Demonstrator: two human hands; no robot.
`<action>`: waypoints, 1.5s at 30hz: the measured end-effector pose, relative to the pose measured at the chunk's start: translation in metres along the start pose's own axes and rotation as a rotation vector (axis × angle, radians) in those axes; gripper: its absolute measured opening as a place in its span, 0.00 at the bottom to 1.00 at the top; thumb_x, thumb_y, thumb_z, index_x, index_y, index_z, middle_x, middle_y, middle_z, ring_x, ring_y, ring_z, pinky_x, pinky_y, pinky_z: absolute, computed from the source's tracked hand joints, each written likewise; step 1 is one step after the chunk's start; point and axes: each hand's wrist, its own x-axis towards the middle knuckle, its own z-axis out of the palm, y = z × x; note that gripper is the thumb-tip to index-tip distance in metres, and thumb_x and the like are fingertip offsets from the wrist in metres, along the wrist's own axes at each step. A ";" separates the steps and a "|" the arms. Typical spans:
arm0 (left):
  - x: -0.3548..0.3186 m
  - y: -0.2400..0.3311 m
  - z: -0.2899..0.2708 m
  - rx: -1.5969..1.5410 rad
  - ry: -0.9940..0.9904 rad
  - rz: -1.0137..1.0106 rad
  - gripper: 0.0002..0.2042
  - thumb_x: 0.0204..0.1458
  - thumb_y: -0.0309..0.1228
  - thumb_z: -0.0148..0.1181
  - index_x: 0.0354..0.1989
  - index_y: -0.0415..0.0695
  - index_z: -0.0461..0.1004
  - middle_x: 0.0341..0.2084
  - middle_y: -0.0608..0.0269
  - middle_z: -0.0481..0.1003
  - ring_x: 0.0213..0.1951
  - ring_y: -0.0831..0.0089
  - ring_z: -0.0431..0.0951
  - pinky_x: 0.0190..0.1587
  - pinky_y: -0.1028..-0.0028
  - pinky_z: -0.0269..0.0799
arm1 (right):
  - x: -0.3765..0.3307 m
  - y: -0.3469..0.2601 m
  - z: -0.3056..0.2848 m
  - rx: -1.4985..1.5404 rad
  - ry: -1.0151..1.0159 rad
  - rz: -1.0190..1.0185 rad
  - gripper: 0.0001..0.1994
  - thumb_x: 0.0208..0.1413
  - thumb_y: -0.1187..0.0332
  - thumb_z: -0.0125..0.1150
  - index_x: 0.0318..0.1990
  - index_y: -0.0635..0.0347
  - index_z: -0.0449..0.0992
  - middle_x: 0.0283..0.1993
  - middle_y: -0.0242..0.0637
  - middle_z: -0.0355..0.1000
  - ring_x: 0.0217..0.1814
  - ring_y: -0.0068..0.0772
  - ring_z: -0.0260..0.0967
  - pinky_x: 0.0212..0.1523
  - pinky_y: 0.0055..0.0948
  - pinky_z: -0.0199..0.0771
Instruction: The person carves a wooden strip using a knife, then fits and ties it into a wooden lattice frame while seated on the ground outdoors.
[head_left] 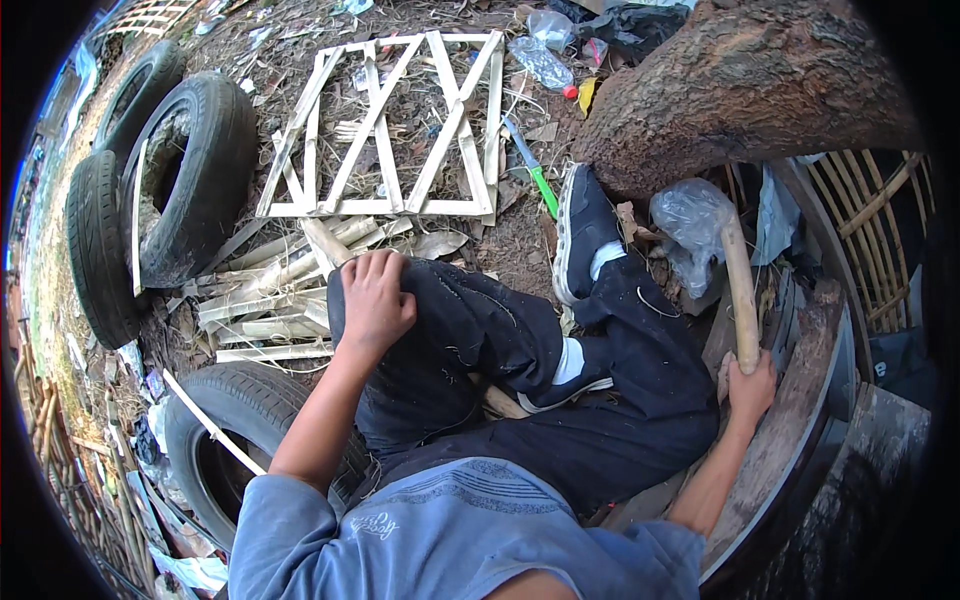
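My right hand (750, 385) is closed round the lower end of a thick, smooth wooden stick (741, 290), which stands up and away from me on the right. Its far end reaches a crumpled clear plastic bag (690, 225). My left hand (378, 300) lies on my bent left knee with its fingers curled. Whatever may be inside those fingers is hidden. Just past that knee, the end of a pale round pole (325, 243) shows. Ahead on the ground lies a lattice frame (385, 130) of split bamboo strips, some crossing diagonally. A knife with a green handle (543, 190) rests beside my shoe.
Old tyres (205, 170) stand at the far left, and another tyre (250, 410) lies by my left elbow. Split bamboo pieces (270, 290) are heaped beyond my left knee. A thick tree trunk (740, 90) leans across the upper right. Woven bamboo (870, 230) stands at the right edge.
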 end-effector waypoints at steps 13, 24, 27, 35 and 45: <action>0.125 0.007 0.047 -0.093 -0.727 -0.100 0.21 0.51 0.35 0.59 0.54 0.44 0.68 0.47 0.46 0.75 0.52 0.52 0.74 0.54 0.60 0.69 | -0.027 -0.057 -0.064 0.390 0.134 0.009 0.39 0.37 0.72 0.65 0.62 0.55 0.56 0.35 0.50 0.72 0.40 0.62 0.71 0.41 0.50 0.68; 0.148 0.001 0.092 -0.902 -0.812 -0.151 0.41 0.43 0.37 0.73 0.66 0.48 0.57 0.53 0.47 0.70 0.45 0.59 0.77 0.46 0.66 0.74 | -0.005 -0.028 -0.095 0.287 0.284 0.344 0.31 0.46 0.70 0.65 0.59 0.56 0.61 0.49 0.54 0.72 0.51 0.54 0.72 0.51 0.43 0.68; 0.139 0.039 0.096 -1.178 -0.647 0.042 0.53 0.38 0.48 0.77 0.72 0.56 0.47 0.52 0.52 0.66 0.45 0.65 0.74 0.45 0.67 0.74 | -0.014 -0.037 -0.089 0.456 0.291 0.149 0.31 0.46 0.74 0.65 0.60 0.61 0.60 0.52 0.50 0.69 0.52 0.46 0.70 0.55 0.38 0.67; 0.137 0.054 0.073 -0.620 -0.114 0.247 0.07 0.41 0.28 0.65 0.29 0.43 0.75 0.25 0.56 0.76 0.29 0.56 0.79 0.34 0.64 0.74 | -0.057 -0.066 -0.110 0.506 -0.041 0.068 0.34 0.38 0.77 0.68 0.57 0.63 0.62 0.46 0.51 0.70 0.48 0.47 0.71 0.51 0.40 0.68; 0.097 -0.038 -0.072 -0.087 0.417 -0.176 0.22 0.44 0.25 0.63 0.50 0.41 0.68 0.40 0.54 0.71 0.45 0.58 0.72 0.50 0.60 0.65 | -0.034 -0.176 -0.101 0.760 -0.525 -0.081 0.20 0.38 0.71 0.73 0.40 0.68 0.72 0.34 0.51 0.76 0.38 0.45 0.77 0.39 0.35 0.73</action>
